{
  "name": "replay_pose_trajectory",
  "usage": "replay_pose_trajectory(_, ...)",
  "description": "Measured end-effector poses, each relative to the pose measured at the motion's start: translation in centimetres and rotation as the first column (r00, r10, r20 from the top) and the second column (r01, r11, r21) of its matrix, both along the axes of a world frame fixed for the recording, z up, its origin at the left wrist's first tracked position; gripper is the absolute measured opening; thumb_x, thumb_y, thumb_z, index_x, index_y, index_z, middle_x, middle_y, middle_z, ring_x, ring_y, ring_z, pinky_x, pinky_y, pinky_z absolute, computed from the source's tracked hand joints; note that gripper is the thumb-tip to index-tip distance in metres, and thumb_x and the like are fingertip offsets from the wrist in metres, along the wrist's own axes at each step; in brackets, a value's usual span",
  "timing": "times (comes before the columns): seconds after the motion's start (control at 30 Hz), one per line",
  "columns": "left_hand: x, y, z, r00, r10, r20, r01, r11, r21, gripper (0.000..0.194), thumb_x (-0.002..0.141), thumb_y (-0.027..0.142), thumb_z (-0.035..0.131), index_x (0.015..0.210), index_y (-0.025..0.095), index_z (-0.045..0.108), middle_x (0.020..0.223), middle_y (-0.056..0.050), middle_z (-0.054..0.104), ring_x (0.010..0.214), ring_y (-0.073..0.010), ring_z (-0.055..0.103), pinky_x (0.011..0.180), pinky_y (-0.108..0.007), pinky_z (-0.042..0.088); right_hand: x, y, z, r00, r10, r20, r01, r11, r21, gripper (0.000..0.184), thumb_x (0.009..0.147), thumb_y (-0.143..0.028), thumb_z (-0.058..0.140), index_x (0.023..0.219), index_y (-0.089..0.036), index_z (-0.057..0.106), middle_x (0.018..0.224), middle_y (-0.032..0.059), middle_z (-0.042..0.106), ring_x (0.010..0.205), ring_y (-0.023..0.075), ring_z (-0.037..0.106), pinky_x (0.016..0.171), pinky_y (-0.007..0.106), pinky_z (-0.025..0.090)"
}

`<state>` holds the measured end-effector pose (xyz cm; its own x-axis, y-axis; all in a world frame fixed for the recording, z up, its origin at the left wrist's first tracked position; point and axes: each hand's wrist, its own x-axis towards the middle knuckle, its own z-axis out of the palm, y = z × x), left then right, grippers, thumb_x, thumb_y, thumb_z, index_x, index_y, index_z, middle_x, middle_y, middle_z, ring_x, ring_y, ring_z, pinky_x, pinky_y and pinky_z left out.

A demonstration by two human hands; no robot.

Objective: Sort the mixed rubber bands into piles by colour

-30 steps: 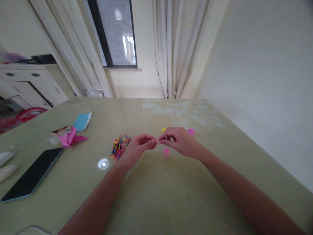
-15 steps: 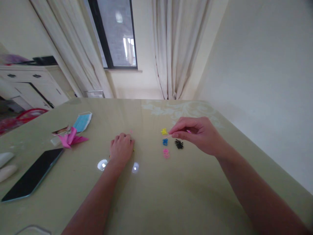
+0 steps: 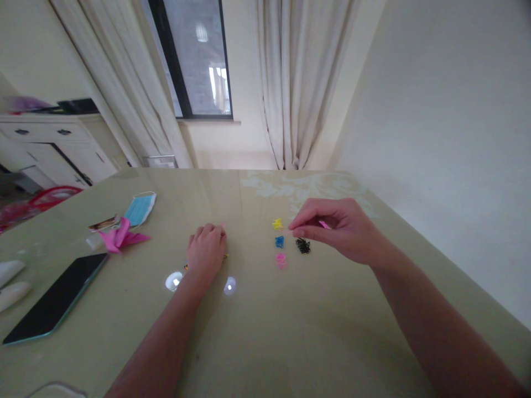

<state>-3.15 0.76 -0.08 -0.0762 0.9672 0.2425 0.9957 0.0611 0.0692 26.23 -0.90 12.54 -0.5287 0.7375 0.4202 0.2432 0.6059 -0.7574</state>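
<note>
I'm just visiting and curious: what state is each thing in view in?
Left hand: palm down over small pieces
Right hand: fingertips pinched together
Yellow pieces: clustered
Blue pieces: clustered
Pink pieces: clustered
Black pieces: clustered
Flat device: screen dark
Blue mask: lying flat
Pink item: folded
Curtains: parted
Drawers: shut

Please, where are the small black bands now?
In the head view, the black bands lie right of centre, to the right of the blue bands, near the right hand.

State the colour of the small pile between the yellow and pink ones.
That pile is blue, seen best in the head view.
</note>
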Motion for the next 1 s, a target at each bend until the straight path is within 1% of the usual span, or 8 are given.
replay_pose_trajectory(0.13,-0.1,0.3,-0.2,0.997,-0.008,0.079,0.0,0.995,0.097,0.026,0.1,0.027,0.045,0.103,0.021,0.07,0.114,-0.01,0.073,0.108,-0.0322,0.064,0.088,-0.042,0.049,0.0,1.1,-1.1,0.975,-0.005,0.22,-0.005,0.999,0.045,0.014,0.092,-0.033,0.074,0.093,-0.021,0.082,0.082,0.0029,0.074,0.07,0.0136,0.061,0.063,0.027,0.043)
replay_pose_trajectory(0.3,-0.6,1.0,-0.9,0.977,-0.033,0.211,-0.002,0.987,0.162,0.021,0.1,0.029,0.047,0.102,0.022,0.067,0.099,-0.008,0.077,0.097,-0.0293,0.067,0.086,-0.04,0.05,-0.6,3.5,-5.1,0.829,0.074,0.554,-0.071,0.997,-0.027,0.013,0.09,-0.016,0.071,0.088,-0.019,0.083,0.087,0.0048,0.078,0.081,0.0172,0.068,0.076,0.027,0.046)
replay_pose_trajectory(0.4,-0.9,1.3,-1.1,0.94,-0.06,0.336,-0.006,0.981,0.193,0.021,0.1,0.031,0.048,0.102,0.022,0.067,0.096,-0.007,0.077,0.09,-0.0262,0.069,0.083,-0.037,0.051,-1.1,4.5,-7.2,0.789,0.138,0.598,-0.109,0.99,-0.085,0.014,0.089,-0.015,0.071,0.09,-0.019,0.084,0.089,0.0046,0.08,0.083,0.0176,0.07,0.078,0.027,0.045)
replay_pose_trajectory(0.53,-0.9,1.4,-0.9,0.88,-0.107,0.463,-0.005,0.972,0.234,0.022,0.097,0.032,0.053,0.104,0.021,0.071,0.101,-0.008,0.077,0.09,-0.0244,0.071,0.084,-0.036,0.053,-1.5,5.0,-8.7,0.778,0.139,0.613,-0.082,0.989,-0.12,0.013,0.087,-0.016,0.071,0.09,-0.018,0.084,0.089,0.0049,0.08,0.081,0.0175,0.07,0.074,0.026,0.044)
replay_pose_trajectory(0.7,-0.8,1.2,-0.8,0.848,-0.119,0.517,0.008,0.977,0.212,0.023,0.095,0.031,0.054,0.103,0.023,0.074,0.103,-0.008,0.079,0.094,-0.0248,0.073,0.089,-0.038,0.054,-1.4,5.2,-9.3,0.755,0.107,0.647,-0.02,0.99,-0.141,0.012,0.085,-0.016,0.073,0.09,-0.018,0.083,0.089,0.0053,0.08,0.08,0.0182,0.07,0.072,0.025,0.044)
replay_pose_trajectory(0.87,-1.0,1.4,-0.8,0.83,-0.112,0.546,-0.013,0.975,0.22,0.023,0.092,0.034,0.057,0.098,0.022,0.076,0.108,-0.01,0.077,0.096,-0.0259,0.073,0.088,-0.039,0.055,-1.2,5.0,-8.5,0.766,0.053,0.641,0.016,0.995,-0.101,0.01,0.085,-0.016,0.074,0.09,-0.017,0.083,0.089,0.0061,0.079,0.084,0.0185,0.069,0.074,0.025,0.045)
replay_pose_trajectory(0.93,-1.0,1.5,-0.6,0.759,-0.128,0.639,-0.005,0.979,0.202,0.024,0.089,0.037,0.06,0.097,0.021,0.076,0.102,-0.009,0.078,0.089,-0.0238,0.073,0.083,-0.037,0.057,-1.2,4.7,-8.0,0.776,0.027,0.63,0.023,0.997,-0.071,0.01,0.086,-0.015,0.073,0.089,-0.017,0.082,0.088,0.0057,0.077,0.082,0.0175,0.067,0.073,0.025,0.044)
replay_pose_trajectory(1.0,-0.7,1.4,-0.2,0.6,-0.156,0.785,0.028,0.984,0.175,0.03,0.084,0.045,0.067,0.096,0.019,0.076,0.095,-0.008,0.08,0.083,-0.0223,0.073,0.08,-0.036,0.057,-1.5,4.2,-7.5,0.797,0.005,0.604,0.013,1.0,-0.026,0.011,0.088,-0.015,0.071,0.087,-0.018,0.081,0.084,0.0046,0.075,0.077,0.0161,0.065,0.071,0.026,0.043)
